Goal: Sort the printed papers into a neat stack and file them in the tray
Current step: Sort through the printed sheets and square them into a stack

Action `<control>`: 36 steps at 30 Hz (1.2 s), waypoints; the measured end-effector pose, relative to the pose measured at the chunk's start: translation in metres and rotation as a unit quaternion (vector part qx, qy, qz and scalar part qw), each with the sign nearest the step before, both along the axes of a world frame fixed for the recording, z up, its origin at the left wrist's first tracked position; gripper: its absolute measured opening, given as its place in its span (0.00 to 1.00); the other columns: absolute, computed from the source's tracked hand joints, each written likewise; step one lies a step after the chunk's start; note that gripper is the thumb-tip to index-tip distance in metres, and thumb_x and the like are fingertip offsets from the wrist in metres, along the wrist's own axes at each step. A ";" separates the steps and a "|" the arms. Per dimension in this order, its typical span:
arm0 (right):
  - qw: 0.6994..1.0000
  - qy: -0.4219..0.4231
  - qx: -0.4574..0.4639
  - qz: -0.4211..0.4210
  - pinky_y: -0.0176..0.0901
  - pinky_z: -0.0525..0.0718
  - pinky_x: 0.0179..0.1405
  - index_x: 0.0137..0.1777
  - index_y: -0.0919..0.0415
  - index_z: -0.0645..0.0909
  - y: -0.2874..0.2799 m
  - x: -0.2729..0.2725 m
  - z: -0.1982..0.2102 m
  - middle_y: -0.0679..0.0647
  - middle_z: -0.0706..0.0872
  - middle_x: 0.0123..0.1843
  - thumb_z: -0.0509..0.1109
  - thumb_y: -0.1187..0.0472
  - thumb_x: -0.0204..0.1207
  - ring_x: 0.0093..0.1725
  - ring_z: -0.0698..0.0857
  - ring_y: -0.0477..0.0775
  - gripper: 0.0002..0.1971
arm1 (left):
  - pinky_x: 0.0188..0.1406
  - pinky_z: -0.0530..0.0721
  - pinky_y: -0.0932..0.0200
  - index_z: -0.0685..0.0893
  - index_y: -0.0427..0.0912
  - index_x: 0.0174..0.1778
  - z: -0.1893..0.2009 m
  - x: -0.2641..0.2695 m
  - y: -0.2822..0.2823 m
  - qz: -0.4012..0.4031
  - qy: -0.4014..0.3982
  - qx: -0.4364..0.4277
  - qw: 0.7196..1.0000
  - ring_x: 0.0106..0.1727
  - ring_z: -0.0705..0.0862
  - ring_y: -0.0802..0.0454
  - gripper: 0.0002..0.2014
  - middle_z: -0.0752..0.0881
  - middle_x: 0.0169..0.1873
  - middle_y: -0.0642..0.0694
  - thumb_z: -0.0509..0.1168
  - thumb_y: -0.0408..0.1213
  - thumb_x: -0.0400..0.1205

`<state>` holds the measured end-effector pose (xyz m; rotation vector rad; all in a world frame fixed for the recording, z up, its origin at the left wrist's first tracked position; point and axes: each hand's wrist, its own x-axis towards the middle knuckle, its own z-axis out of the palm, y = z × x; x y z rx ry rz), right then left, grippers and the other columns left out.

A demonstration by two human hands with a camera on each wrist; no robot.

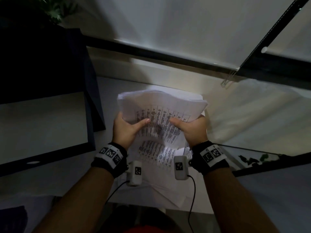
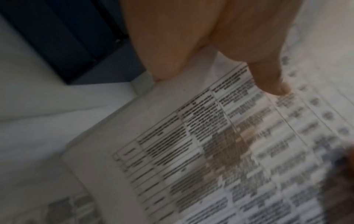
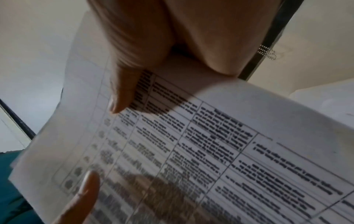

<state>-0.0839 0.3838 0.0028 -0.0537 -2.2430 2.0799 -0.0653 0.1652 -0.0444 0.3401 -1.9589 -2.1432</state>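
Note:
A bundle of printed papers with tables of text is held up over the table, its top edge wavy and uneven. My left hand grips its lower left side, thumb on the front sheet. My right hand grips the lower right side the same way. In the left wrist view my thumb presses on the printed sheet. The right wrist view has my right thumb on the sheet, and the left thumb lower down. More printed sheets lie flat on the table under my wrists. No tray is in view.
A dark-framed panel stands at the left, with a dark blue block behind it. A window blind with a bead chain hangs at the back right. A plant is at the far left. A dark ledge runs along the right.

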 end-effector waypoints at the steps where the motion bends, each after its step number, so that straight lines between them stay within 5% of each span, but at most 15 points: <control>1: 1.000 0.001 -0.013 -0.009 0.67 0.90 0.50 0.41 0.52 0.92 0.001 -0.002 -0.001 0.53 0.95 0.44 0.88 0.67 0.57 0.48 0.94 0.60 0.14 | 0.56 0.91 0.46 0.85 0.39 0.61 0.000 -0.001 -0.001 0.004 0.006 0.002 1.000 0.57 0.92 0.46 0.29 0.93 0.54 0.43 0.86 0.40 0.65; 7: 0.999 0.012 0.000 -0.035 0.65 0.91 0.47 0.39 0.51 0.89 0.001 -0.002 0.008 0.57 0.94 0.44 0.87 0.66 0.61 0.46 0.94 0.59 0.12 | 0.48 0.88 0.64 0.89 0.41 0.49 0.005 -0.001 0.008 0.024 0.019 -0.022 0.999 0.43 0.91 0.66 0.09 0.92 0.41 0.56 0.76 0.26 0.77; 9: 0.999 0.031 0.001 -0.035 0.62 0.92 0.46 0.38 0.51 0.88 0.001 -0.003 0.012 0.57 0.94 0.42 0.86 0.67 0.63 0.44 0.94 0.57 0.12 | 0.48 0.88 0.66 0.88 0.35 0.54 0.007 -0.001 0.007 0.041 0.027 -0.020 0.999 0.45 0.91 0.65 0.11 0.92 0.45 0.51 0.76 0.26 0.77; 13: 0.999 -0.003 0.037 0.010 0.55 0.92 0.51 0.40 0.49 0.87 0.002 0.004 0.003 0.46 0.93 0.40 0.85 0.67 0.63 0.44 0.93 0.46 0.14 | 0.56 0.91 0.52 0.87 0.33 0.62 0.001 0.003 0.004 -0.004 -0.003 -0.022 1.000 0.57 0.92 0.50 0.19 0.93 0.54 0.42 0.78 0.30 0.75; 17: 1.000 0.006 0.008 -0.015 0.58 0.91 0.48 0.40 0.51 0.89 0.008 -0.002 -0.009 0.61 0.93 0.44 0.87 0.65 0.60 0.47 0.93 0.62 0.13 | 0.53 0.90 0.60 0.90 0.41 0.56 -0.001 0.006 0.005 0.001 0.005 -0.034 0.999 0.53 0.93 0.55 0.14 0.93 0.49 0.49 0.78 0.29 0.75; 20: 0.994 -0.105 0.038 -0.004 0.61 0.91 0.50 0.45 0.60 0.87 0.009 0.004 -0.039 0.57 0.93 0.45 0.86 0.63 0.62 0.46 0.93 0.56 0.14 | 0.52 0.89 0.66 0.88 0.49 0.57 -0.016 0.013 0.008 -0.038 -0.037 -0.086 0.995 0.48 0.90 0.69 0.14 0.91 0.48 0.59 0.77 0.33 0.77; 24: 0.985 -0.156 0.068 -0.022 0.49 0.92 0.45 0.44 0.64 0.88 0.006 0.019 -0.062 0.53 0.93 0.43 0.85 0.63 0.65 0.42 0.93 0.49 0.12 | 0.60 0.89 0.57 0.88 0.44 0.60 -0.030 0.021 0.013 -0.049 -0.071 -0.130 0.988 0.48 0.88 0.71 0.14 0.91 0.49 0.54 0.76 0.36 0.79; 27: 0.989 -0.143 0.023 -0.016 0.44 0.92 0.46 0.47 0.58 0.89 0.008 0.018 -0.065 0.53 0.94 0.47 0.85 0.67 0.64 0.47 0.93 0.49 0.13 | 0.50 0.87 0.72 0.88 0.44 0.58 -0.029 0.020 0.013 -0.038 -0.066 -0.097 0.992 0.46 0.89 0.74 0.12 0.90 0.46 0.62 0.75 0.30 0.79; 29: 0.984 -0.164 0.060 -0.022 0.53 0.92 0.48 0.47 0.63 0.88 0.007 0.020 -0.076 0.59 0.93 0.46 0.85 0.64 0.65 0.48 0.93 0.58 0.13 | 0.56 0.89 0.64 0.89 0.44 0.57 -0.034 0.022 0.013 -0.044 -0.080 -0.099 0.991 0.48 0.90 0.70 0.10 0.91 0.45 0.65 0.74 0.33 0.80; 32: 0.974 -0.185 0.124 -0.031 0.63 0.91 0.48 0.47 0.75 0.85 0.003 0.024 -0.091 0.71 0.90 0.47 0.86 0.56 0.64 0.49 0.90 0.70 0.23 | 0.58 0.90 0.47 0.90 0.35 0.56 -0.037 0.024 0.013 -0.053 -0.100 -0.129 0.985 0.49 0.93 0.51 0.13 0.93 0.45 0.47 0.72 0.40 0.83; 34: 0.980 -0.168 0.101 -0.035 0.52 0.91 0.48 0.44 0.62 0.87 0.005 0.021 -0.088 0.57 0.92 0.44 0.85 0.56 0.66 0.46 0.92 0.55 0.13 | 0.50 0.91 0.50 0.89 0.31 0.53 -0.034 0.021 0.012 -0.048 -0.080 -0.149 0.984 0.45 0.92 0.45 0.13 0.93 0.43 0.40 0.69 0.40 0.85; 36: 0.987 -0.134 0.089 -0.019 0.38 0.89 0.48 0.46 0.53 0.87 0.009 0.015 -0.076 0.46 0.92 0.45 0.82 0.59 0.70 0.46 0.90 0.43 0.08 | 0.42 0.89 0.57 0.89 0.32 0.54 -0.028 0.017 0.009 -0.053 -0.057 -0.169 0.983 0.41 0.90 0.52 0.10 0.92 0.41 0.42 0.68 0.36 0.86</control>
